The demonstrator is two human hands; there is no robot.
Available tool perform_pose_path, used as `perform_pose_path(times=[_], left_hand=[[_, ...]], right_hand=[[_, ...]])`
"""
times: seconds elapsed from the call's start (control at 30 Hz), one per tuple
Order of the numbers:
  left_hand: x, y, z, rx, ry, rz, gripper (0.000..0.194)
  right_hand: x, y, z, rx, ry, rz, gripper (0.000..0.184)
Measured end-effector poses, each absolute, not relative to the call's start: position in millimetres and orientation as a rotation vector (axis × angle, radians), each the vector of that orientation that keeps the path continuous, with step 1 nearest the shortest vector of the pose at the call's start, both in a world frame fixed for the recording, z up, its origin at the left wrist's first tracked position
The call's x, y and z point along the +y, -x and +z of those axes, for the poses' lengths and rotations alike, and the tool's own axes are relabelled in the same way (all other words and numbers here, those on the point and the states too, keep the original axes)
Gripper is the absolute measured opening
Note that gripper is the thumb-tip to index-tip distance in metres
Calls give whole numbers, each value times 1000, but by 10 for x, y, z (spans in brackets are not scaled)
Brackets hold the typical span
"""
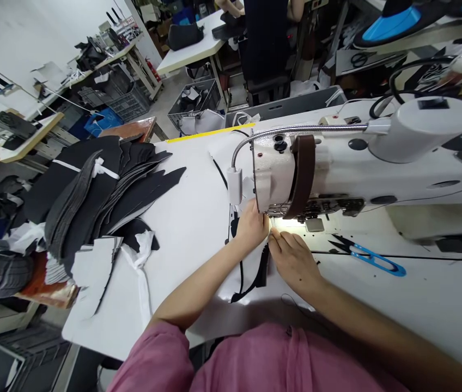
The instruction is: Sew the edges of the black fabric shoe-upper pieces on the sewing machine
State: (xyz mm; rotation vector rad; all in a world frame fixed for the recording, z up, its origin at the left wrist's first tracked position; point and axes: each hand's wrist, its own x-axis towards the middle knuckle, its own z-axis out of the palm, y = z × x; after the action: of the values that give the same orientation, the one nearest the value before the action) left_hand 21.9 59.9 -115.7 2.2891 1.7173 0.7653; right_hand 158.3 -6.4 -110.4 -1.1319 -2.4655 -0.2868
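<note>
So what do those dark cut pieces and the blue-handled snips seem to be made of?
The dark pieces look like matte black textile, perhaps felt, judging by their soft, grey edges. The snips seem to have dark metal blades and a glossy blue coating on the handle.

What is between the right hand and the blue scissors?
The head view shows only a white table top and a thin dark line between the bare right hand and the blue-handled thread snips.

Pink top (255, 362); short sleeves (153, 354)
</note>
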Motion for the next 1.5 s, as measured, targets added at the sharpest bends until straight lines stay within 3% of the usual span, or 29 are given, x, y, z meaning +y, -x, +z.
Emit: perform_pose_path(times=[0.27, 0.53, 0.8, 1.03, 1.5], left_hand=[[426, -47, -892, 1723, -2200, 842, 17], [-224, 23, -487, 1471, -2272, 556, 57], [-240, -133, -599, 1499, -2356, 594, 48], [-198, -179, -715, 1447, -2478, 320, 44], [-196, -216, -681, 1338, -2519, 124, 37]], right_hand=[[-101, -1598, -1112, -2523, 1143, -219, 29], [-263, -1641, -1150, -2605, 1085, -19, 39], [-361, -1702, -1233, -2489, 987, -60, 36], [-411, -1694, -1194, -2429, 984, -159, 34], [-441, -1693, -1168, -2427, 991, -135, 34]])
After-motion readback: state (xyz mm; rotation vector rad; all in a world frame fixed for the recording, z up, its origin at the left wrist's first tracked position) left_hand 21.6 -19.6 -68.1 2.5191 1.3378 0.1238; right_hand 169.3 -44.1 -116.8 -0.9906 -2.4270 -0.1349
